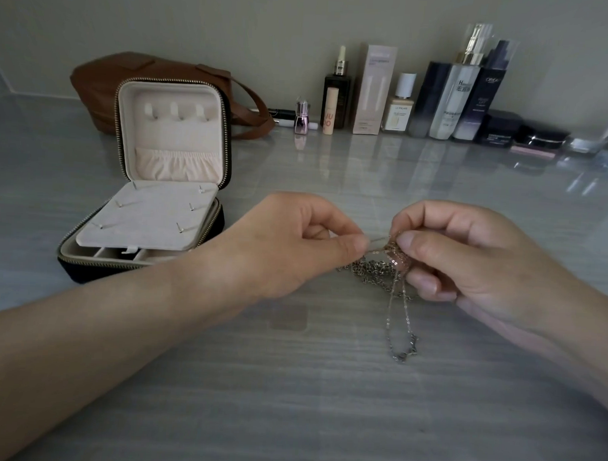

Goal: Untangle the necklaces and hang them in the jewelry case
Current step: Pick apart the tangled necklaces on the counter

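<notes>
**Condition.** Left hand (295, 244): thumb and forefinger closed narrow, pinching one fine strand. Right hand (470, 260): thumb pressed against curled fingers, holding a bunched rose-toned loop of the necklaces (381, 269). The strand runs short between the two pinches. Just below the right fingers a knotted mass of chain rests on the table (321, 407). Thin lengths trail from it toward the person and end in a small pendant cluster (403, 352). The jewelry case (164, 187) stands open well to the left of the left fingers, and its lid hooks (176, 112) are bare.

**Hazards.**
- Pulling the pinches apart would likely tighten the knot instead of freeing it.
- A sharp tug on so fine a link could snap or kink it.
- Lifting the bunch may drag the trailing pendant into the mass and add a fresh snag.
- A slipped pinch would drop the strand back into the knot.

**Limitation.** The number of chains in the knot cannot be read; it appears to be more than one.
</notes>
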Tool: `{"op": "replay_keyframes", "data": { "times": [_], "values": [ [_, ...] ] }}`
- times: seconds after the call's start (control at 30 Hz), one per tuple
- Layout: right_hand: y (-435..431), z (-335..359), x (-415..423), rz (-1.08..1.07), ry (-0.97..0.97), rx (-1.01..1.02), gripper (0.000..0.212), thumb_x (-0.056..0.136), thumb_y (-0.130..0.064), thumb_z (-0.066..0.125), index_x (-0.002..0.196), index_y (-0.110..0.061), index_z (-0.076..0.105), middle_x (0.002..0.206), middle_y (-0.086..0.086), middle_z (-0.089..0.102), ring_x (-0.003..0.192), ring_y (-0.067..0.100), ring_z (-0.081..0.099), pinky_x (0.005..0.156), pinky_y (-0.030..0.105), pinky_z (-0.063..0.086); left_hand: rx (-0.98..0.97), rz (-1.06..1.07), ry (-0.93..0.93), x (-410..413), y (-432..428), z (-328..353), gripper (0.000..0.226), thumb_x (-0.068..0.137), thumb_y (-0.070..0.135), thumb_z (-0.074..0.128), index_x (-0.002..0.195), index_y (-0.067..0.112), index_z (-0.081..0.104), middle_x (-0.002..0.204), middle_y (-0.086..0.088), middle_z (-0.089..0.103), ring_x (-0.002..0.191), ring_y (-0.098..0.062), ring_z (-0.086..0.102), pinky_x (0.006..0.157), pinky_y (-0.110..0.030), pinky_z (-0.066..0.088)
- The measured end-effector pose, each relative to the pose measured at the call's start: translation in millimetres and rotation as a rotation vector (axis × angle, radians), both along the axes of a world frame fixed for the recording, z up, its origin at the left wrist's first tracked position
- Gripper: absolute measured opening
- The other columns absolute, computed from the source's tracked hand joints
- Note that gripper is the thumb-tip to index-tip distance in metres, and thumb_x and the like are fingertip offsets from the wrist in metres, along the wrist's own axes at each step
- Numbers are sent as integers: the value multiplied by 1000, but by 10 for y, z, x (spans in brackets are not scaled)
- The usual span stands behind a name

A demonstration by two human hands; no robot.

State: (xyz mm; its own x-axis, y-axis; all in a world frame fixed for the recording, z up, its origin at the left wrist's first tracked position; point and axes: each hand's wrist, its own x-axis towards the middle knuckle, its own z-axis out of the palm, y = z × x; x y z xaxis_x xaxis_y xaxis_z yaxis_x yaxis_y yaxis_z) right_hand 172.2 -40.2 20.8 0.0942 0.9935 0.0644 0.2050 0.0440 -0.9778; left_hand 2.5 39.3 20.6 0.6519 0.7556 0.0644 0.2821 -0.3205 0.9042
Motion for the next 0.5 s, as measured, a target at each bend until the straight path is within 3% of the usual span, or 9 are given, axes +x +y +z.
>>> {"op": "replay_keyframes", "data": {
  "times": [0.1, 0.3, 0.5],
  "values": [
    [-9, 4, -4, 4, 9, 1, 24, 89, 2, 50, 73, -10, 62, 57, 9, 49, 43, 9, 38, 39, 18, 26, 39, 9, -11, -2, -3, -1, 9, 81, 28, 68, 75, 25, 73, 58, -3, 53, 43, -8, 33, 40, -18, 28],
    [-8, -8, -16, 17, -30, 15, 17, 88, 2, 53, 78, -9, 61, 51, 6, 48, 42, 9, 37, 39, 18, 27, 33, 43, -27, 6, -2, 18, 24, 87, 28, 59, 66, 25, 70, 41, 10, 33, 43, -11, 27, 49, -26, 26],
    [24, -47, 18, 35, -56, 69, 16, 83, -8, 61, 76, -23, 61, 45, 2, 46, 44, 13, 33, 41, 23, 24, -35, -53, 63, 8, -32, 46, 23, 78, 38, 61, 62, 28, 74, 47, 3, 28, 47, -14, 24, 52, -30, 24]
  ]
}}
